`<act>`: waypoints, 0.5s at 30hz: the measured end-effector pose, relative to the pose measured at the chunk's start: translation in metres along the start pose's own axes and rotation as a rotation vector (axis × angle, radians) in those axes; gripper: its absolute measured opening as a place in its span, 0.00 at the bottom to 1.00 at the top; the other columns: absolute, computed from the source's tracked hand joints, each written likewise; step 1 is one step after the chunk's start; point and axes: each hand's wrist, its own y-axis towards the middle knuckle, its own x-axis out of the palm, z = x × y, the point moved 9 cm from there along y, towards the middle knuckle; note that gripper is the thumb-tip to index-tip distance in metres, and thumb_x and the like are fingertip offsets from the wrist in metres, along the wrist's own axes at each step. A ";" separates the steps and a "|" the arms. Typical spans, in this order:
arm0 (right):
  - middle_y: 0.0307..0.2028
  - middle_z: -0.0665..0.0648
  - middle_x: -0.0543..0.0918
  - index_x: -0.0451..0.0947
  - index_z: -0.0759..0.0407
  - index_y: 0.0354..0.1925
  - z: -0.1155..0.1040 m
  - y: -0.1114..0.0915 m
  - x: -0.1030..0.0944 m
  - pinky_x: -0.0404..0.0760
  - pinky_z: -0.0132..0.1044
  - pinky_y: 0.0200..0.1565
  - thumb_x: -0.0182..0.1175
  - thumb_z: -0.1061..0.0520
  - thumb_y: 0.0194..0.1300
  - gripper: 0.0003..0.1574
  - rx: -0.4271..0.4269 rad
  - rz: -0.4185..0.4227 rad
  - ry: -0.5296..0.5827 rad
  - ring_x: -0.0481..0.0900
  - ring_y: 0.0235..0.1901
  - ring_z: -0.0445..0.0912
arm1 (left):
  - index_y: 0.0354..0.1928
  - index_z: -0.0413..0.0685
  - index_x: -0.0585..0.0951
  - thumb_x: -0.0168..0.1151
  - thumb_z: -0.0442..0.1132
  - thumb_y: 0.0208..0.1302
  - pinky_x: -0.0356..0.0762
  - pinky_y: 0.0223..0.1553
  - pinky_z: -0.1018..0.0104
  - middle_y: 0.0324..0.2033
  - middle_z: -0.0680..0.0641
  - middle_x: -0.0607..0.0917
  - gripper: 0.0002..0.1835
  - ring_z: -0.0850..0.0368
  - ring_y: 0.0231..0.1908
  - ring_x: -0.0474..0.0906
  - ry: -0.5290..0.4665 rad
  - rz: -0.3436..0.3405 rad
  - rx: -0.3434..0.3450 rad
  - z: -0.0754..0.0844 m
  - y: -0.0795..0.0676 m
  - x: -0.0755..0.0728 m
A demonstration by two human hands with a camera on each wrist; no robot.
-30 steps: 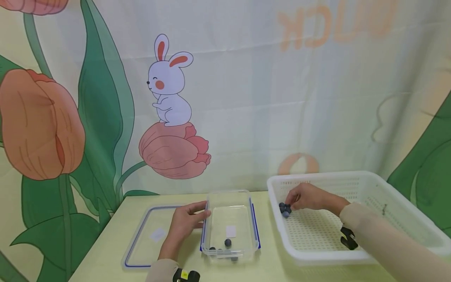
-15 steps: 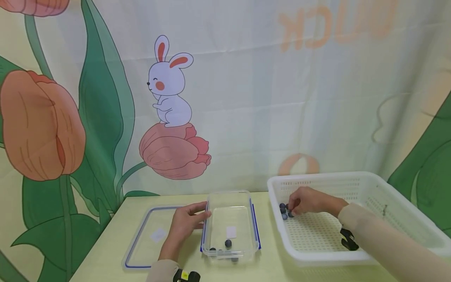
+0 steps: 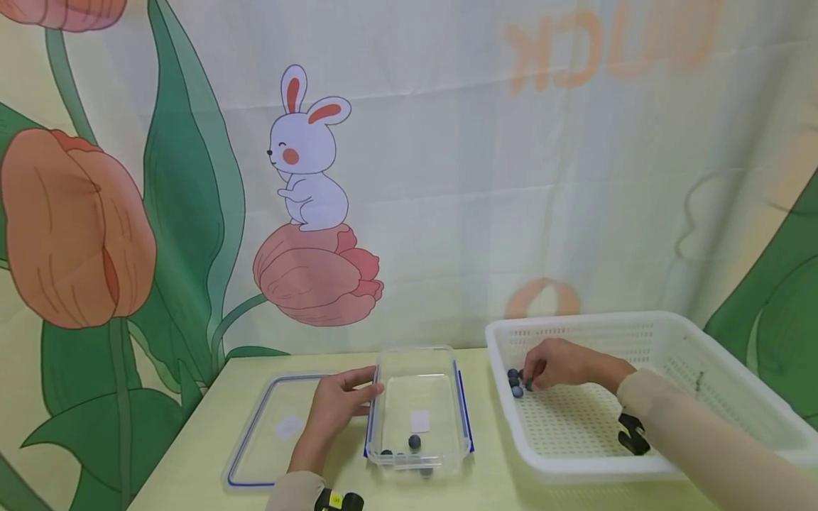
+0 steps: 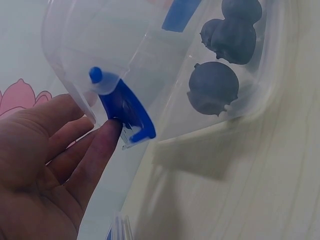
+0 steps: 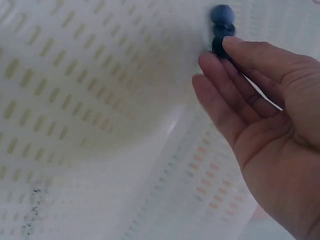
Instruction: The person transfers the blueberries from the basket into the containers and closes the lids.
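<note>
Left hand (image 3: 334, 406) is gripping the container (image 3: 414, 392) — presumably for steadiness — while right hand (image 3: 557, 363) is pinching a blueberry (image 5: 218, 46).

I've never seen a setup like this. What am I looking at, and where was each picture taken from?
There's no robot arm here: these are a person's two bare hands. The wide picture comes from a camera worn on the head, looking forward and down. The two close-ups come from cameras worn on each wrist.

On the table stand a clear box with blue latches and, to its right, a white basket full of small holes. A clear lid with a blue edge lies left of the box. Both the box and the basket have dark blue berries in them.

The left hand holds the box's side. The right hand, inside the basket, pinches a berry.
</note>
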 end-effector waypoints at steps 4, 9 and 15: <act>0.36 0.53 0.89 0.87 0.65 0.40 -0.010 -0.004 -0.015 0.86 0.35 0.39 0.72 0.67 0.63 0.06 -0.008 0.057 0.043 0.85 0.37 0.43 | 0.63 0.40 0.85 0.75 0.38 0.68 0.91 0.42 0.59 0.59 0.39 0.87 0.23 0.47 0.48 0.89 -0.011 0.001 -0.003 0.000 -0.001 0.000; 0.39 0.55 0.89 0.86 0.66 0.43 -0.024 -0.010 -0.035 0.87 0.38 0.43 0.71 0.65 0.66 0.07 -0.006 0.123 0.124 0.87 0.41 0.48 | 0.63 0.39 0.85 0.76 0.37 0.67 0.91 0.41 0.59 0.58 0.39 0.87 0.24 0.48 0.47 0.89 -0.026 0.000 -0.001 -0.001 -0.001 0.000; 0.43 0.53 0.89 0.86 0.64 0.49 -0.044 -0.021 -0.055 0.87 0.40 0.46 0.71 0.60 0.71 0.11 -0.005 0.205 0.118 0.87 0.43 0.48 | 0.63 0.40 0.85 0.76 0.38 0.67 0.91 0.42 0.59 0.58 0.39 0.87 0.24 0.48 0.47 0.89 -0.022 0.002 -0.003 0.000 -0.001 0.000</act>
